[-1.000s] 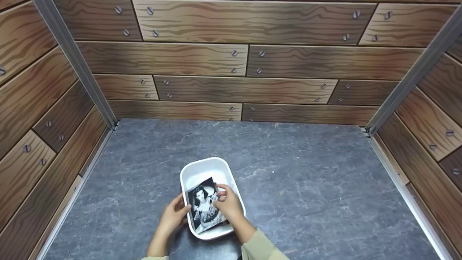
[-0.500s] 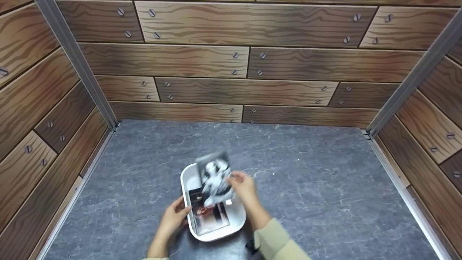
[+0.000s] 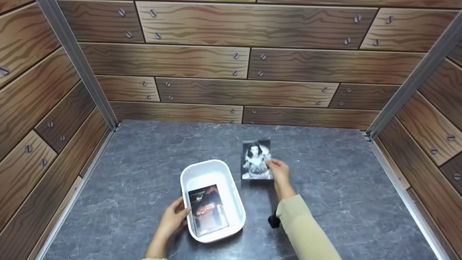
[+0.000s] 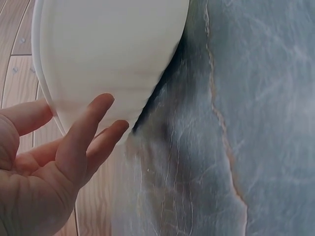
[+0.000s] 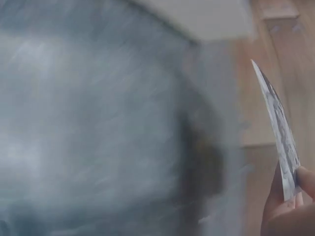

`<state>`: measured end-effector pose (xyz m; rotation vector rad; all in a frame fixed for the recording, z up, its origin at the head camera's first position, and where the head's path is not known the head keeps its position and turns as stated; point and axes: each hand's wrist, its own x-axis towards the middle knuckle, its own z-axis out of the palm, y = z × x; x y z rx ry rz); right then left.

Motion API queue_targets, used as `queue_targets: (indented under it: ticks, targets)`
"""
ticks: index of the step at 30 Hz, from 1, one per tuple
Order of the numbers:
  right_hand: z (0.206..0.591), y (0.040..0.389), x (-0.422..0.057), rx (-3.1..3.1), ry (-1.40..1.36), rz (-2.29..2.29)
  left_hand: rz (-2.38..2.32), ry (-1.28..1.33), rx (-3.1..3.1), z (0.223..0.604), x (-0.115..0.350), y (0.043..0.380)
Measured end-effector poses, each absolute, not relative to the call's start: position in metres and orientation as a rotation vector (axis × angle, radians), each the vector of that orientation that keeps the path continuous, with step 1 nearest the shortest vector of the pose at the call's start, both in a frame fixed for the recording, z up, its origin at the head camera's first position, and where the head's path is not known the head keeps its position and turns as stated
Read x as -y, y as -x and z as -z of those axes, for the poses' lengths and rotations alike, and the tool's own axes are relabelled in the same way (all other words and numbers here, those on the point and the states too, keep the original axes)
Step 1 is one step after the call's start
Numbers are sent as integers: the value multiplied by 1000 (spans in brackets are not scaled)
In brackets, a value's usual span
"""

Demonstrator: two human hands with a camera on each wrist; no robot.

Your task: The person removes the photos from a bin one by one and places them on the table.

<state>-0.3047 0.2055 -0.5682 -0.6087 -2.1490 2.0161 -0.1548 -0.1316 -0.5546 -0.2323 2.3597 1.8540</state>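
Observation:
A white plastic basin [image 3: 236, 202] stands on the grey surface near the front. In it lies a dark, reddish photo card [image 3: 208, 213]. My left hand [image 3: 174, 216] grips the basin's left wall, thumb at the rim and fingers against the outside; the left wrist view shows these fingers [image 4: 81, 132] on the pale wall. To the right of the basin, my right hand [image 3: 279, 173] pinches a black-and-white photo [image 3: 256, 162] of a figure in a dress by its right edge. The right wrist view shows that photo [image 5: 279, 128] nearly edge-on, slightly bent, apparently above the surface.
Wood-patterned panels [image 3: 202, 65] rise at the back and both sides, joined by metal corner posts [image 3: 83, 72]. Marbled grey surface [image 3: 332, 180] stretches around the basin. A black object [image 3: 274, 220] shows beneath the right sleeve [image 3: 306, 224].
My right hand has lifted the black-and-white photo out of the basin and carried it right and away from me. The reddish photo card beneath is now uncovered. My left hand stays at the basin.

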Motion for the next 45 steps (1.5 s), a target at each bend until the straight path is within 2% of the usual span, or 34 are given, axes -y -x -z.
queue_targets:
  ticks: [4,6,8,13,16,30,40,45]
  targets:
    - [687,350,-242,2089,584,-2037,-1841,277,-2341,556,133,153]
    - [726,367,-248,2084,619,-1960,-1859,270,-2322,556,133,152]
    - [710,357,-240,2149,649,-1921,-1862,267,-2316,555,132,153]
    - [612,310,-202,2359,667,-1683,-1860,237,-2338,552,133,156]
    - [591,294,-195,2451,622,-1547,-1841,252,-2340,551,132,157]
    - [589,295,-188,2569,636,-1207,-1852,271,-2334,554,135,160]
    - [590,289,-195,2657,569,-1111,-1888,275,-2309,554,133,158]
    - [587,290,-199,2629,573,-1204,-1890,256,-2308,554,133,157]
